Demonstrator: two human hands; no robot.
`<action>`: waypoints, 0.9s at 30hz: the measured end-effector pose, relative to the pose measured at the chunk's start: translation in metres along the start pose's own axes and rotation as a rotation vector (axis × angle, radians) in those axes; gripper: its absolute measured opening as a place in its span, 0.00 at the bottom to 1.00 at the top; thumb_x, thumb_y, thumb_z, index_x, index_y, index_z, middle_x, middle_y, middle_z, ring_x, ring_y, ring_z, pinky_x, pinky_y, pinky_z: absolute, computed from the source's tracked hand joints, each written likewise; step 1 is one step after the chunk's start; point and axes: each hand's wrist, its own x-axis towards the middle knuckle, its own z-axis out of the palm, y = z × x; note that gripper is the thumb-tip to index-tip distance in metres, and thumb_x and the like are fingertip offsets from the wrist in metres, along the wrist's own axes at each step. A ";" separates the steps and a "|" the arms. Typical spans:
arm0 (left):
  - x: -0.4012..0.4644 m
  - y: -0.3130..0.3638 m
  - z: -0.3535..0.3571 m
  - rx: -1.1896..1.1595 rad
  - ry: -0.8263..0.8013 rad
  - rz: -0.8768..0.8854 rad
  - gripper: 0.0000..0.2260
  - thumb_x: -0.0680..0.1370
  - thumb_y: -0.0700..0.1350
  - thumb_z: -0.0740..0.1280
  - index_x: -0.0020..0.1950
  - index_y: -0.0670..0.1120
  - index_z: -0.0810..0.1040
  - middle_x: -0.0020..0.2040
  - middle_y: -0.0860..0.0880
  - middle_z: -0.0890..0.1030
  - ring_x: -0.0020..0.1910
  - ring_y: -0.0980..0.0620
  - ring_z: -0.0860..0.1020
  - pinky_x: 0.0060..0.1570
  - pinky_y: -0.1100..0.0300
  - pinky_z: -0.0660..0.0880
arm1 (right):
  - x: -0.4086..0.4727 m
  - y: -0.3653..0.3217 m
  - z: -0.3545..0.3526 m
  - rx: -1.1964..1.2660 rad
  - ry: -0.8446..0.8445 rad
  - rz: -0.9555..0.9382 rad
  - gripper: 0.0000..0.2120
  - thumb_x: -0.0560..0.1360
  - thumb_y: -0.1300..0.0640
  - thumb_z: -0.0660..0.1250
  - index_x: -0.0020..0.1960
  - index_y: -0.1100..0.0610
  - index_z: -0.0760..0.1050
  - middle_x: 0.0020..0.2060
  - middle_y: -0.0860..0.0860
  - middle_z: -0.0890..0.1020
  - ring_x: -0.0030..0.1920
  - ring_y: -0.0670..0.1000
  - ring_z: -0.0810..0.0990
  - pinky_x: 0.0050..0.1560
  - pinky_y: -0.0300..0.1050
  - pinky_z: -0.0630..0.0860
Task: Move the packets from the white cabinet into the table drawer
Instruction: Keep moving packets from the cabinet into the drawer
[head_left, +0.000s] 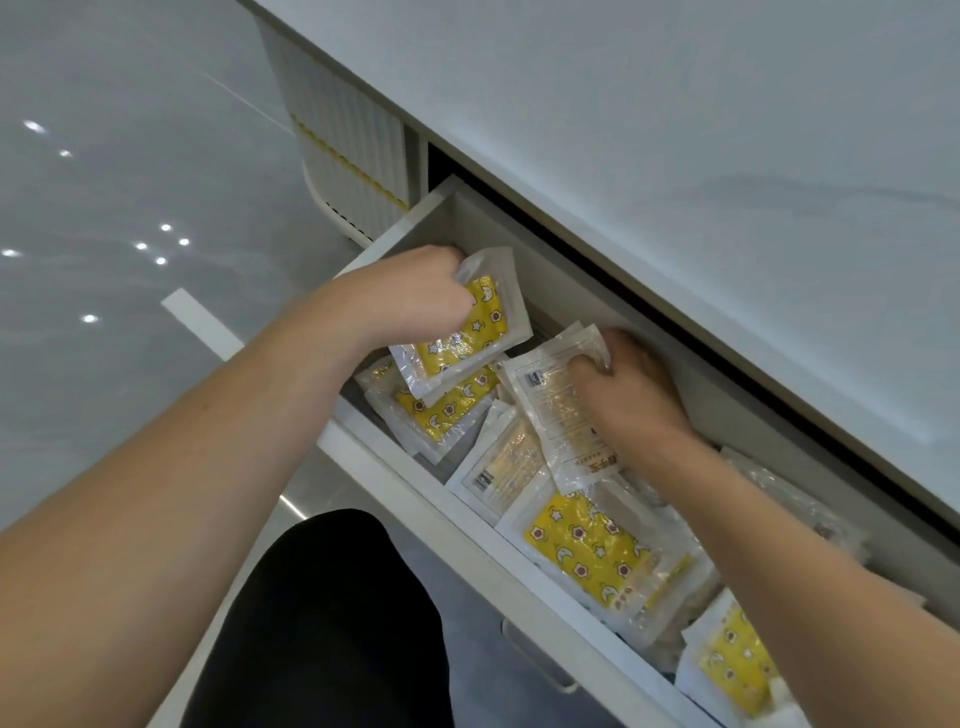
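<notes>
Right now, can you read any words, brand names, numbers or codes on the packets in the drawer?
Nothing reads clearly.
White packet under the right hand: printed lines and a code block, too blurred.
Same packet, lower edge: dark red characters, upside down, illegible.
White packet below: barcode-like block, unreadable.
Yellow packets: star, moon and flower pictures only.

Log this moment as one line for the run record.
stage: placing in drawer | left hand: holding yellow packet | right hand: pressing white-backed packet | drawer: open, many packets inside
</notes>
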 end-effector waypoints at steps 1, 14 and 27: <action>0.001 0.001 0.000 -0.004 -0.003 0.002 0.10 0.74 0.40 0.66 0.55 0.42 0.74 0.48 0.40 0.77 0.40 0.46 0.74 0.39 0.52 0.70 | -0.001 0.001 0.000 -0.001 -0.006 0.006 0.09 0.76 0.48 0.57 0.53 0.47 0.72 0.47 0.46 0.78 0.47 0.51 0.78 0.51 0.49 0.77; -0.012 0.012 0.007 0.344 0.203 0.144 0.09 0.73 0.40 0.60 0.52 0.41 0.70 0.45 0.44 0.71 0.48 0.41 0.73 0.38 0.54 0.68 | -0.015 0.027 -0.009 -0.211 0.038 -0.020 0.16 0.79 0.42 0.57 0.60 0.51 0.70 0.55 0.50 0.77 0.55 0.54 0.77 0.55 0.51 0.76; -0.089 0.234 0.054 0.538 -0.139 0.753 0.11 0.81 0.48 0.58 0.47 0.48 0.78 0.41 0.50 0.79 0.38 0.52 0.76 0.37 0.57 0.73 | -0.109 0.110 -0.116 -0.105 0.001 0.029 0.22 0.77 0.49 0.61 0.70 0.50 0.69 0.66 0.47 0.75 0.67 0.50 0.72 0.60 0.39 0.67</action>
